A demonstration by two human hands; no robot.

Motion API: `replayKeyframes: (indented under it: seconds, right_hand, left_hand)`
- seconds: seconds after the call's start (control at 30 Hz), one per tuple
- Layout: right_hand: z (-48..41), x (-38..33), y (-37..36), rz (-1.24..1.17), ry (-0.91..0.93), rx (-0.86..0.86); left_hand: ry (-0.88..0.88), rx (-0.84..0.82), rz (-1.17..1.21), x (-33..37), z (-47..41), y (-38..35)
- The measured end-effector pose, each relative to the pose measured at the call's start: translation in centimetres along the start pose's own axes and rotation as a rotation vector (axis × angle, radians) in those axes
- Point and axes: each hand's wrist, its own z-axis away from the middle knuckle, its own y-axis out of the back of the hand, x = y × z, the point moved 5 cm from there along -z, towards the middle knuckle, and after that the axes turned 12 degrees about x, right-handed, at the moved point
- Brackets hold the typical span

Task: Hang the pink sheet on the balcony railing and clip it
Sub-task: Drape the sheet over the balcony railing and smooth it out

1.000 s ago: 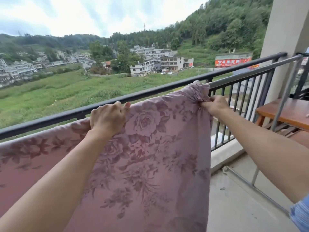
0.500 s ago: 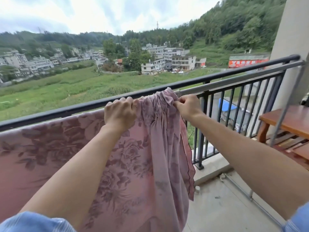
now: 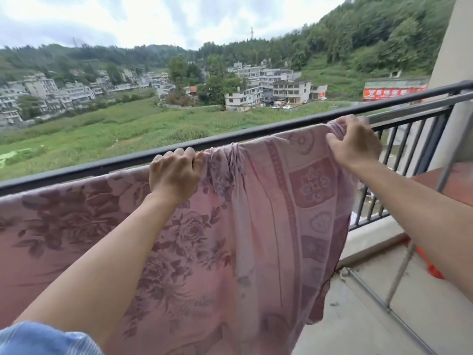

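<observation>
A pink sheet (image 3: pixel 256 239) with a dark floral print and a patterned border hangs over the black balcony railing (image 3: pixel 102 166), from the left edge of view to near the right. My left hand (image 3: pixel 174 175) grips the sheet's top edge at the rail, beside a bunched fold. My right hand (image 3: pixel 354 144) holds the sheet's right top corner, gathered, up at the rail. The far side of the sheet is hidden. No clip is in view.
A grey metal drying-rack frame (image 3: pixel 399 272) stands on the concrete balcony floor at the right, its top bar running just inside the railing. A wooden table (image 3: pixel 458 180) sits behind it. A beige pillar (image 3: pixel 453 60) closes the right end. Something red-orange (image 3: pixel 430 265) lies on the floor.
My right hand has pulled the gathered corner to the right along the rail, spreading the sheet and showing its patterned border. My left hand stays gripping the top edge.
</observation>
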Motion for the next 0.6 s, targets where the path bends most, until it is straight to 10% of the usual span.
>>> replayKeyframes:
  seconds: [0.17,0.4,0.6]
  right_hand:
    - [5.9,-10.6,-3.1,-0.177,0.437,-0.221]
    - [5.2,-11.5,-4.3,-0.187,0.559,-0.072]
    - [-0.7,-2.1,-3.1,0.063,0.179,0.041]
  left_hand:
    - [0.023,0.027,-0.006,-0.3,0.3,0.2]
    - [0.018,0.038,0.021,0.1,0.5,0.5]
    - [-0.008,0.051,0.042,-0.5,0.7,0.5]
